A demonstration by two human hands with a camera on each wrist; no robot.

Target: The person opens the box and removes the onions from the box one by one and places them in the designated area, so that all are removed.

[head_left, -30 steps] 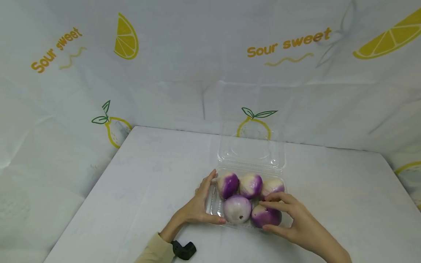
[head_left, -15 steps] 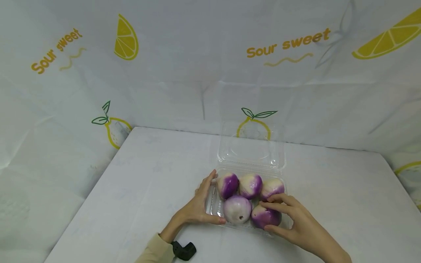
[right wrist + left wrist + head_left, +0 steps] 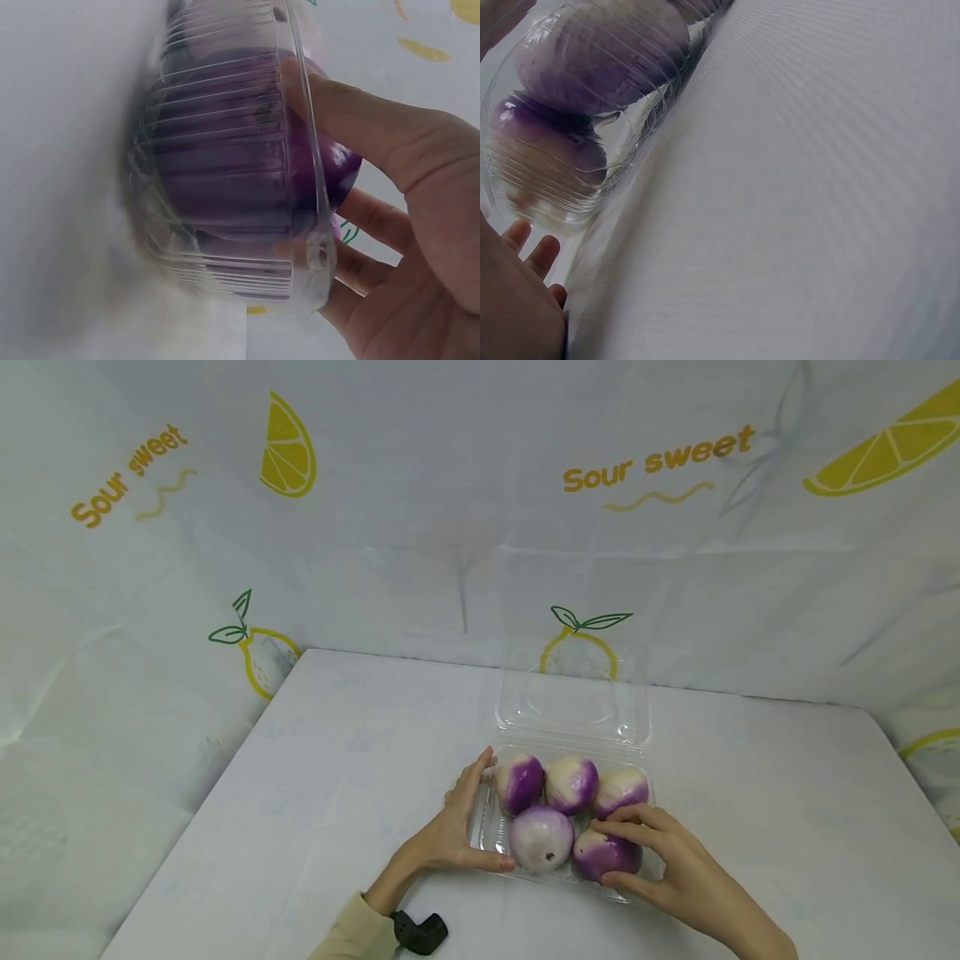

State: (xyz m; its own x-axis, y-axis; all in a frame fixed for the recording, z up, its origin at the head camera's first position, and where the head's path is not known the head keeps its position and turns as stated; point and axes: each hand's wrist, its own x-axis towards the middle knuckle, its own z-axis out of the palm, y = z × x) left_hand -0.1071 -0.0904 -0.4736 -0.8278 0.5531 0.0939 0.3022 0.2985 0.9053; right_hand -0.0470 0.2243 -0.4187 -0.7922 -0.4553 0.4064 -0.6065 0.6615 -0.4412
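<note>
Several purple-and-cream onions sit in a clear plastic clamshell container [image 3: 490, 835]: a back row of three, and a pale onion [image 3: 542, 838] and a darker purple onion [image 3: 607, 855] in front. My right hand [image 3: 671, 864] holds the purple onion at the front right, thumb on its near side and fingers on its far side. The right wrist view shows this onion [image 3: 341, 169] low in the container, behind its ribbed wall. My left hand [image 3: 448, 835] spreads along the container's left side, thumb at the front rim and extended fingers towards the back left corner.
The container's transparent lid [image 3: 573, 702] stands raised at the back, near the lemon-printed backdrop [image 3: 420, 510]. A white cloth covers the table [image 3: 360, 760]. At my left wrist is a black device [image 3: 420, 932], beside a beige sleeve [image 3: 358, 931].
My right hand shifts very slightly around the front right onion, its grip kept. The left hand, the container and the other onions stay where they were.
</note>
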